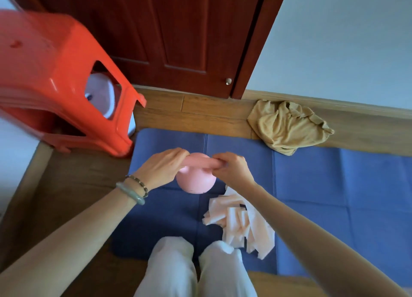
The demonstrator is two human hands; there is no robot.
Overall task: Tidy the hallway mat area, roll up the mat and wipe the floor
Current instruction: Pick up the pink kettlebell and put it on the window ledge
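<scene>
A blue mat (312,185) lies flat on the wooden floor (73,185) in front of a dark red door. Above its near left part I hold a round pink object (196,182) with a pink strap or handle across its top. My left hand (163,165) grips the strap's left end and my right hand (231,168) pinches its right end. A heap of pale pink cloth strips (240,223) lies on the mat just below my right wrist. A crumpled tan cloth (287,127) rests at the mat's far edge against the baseboard.
An orange plastic stool (55,80) stands at the left, tilted in view, with a white and lilac container (102,96) under it. The closed door (178,35) and a white wall (345,40) bound the far side. My knees in white trousers (196,267) are at the bottom.
</scene>
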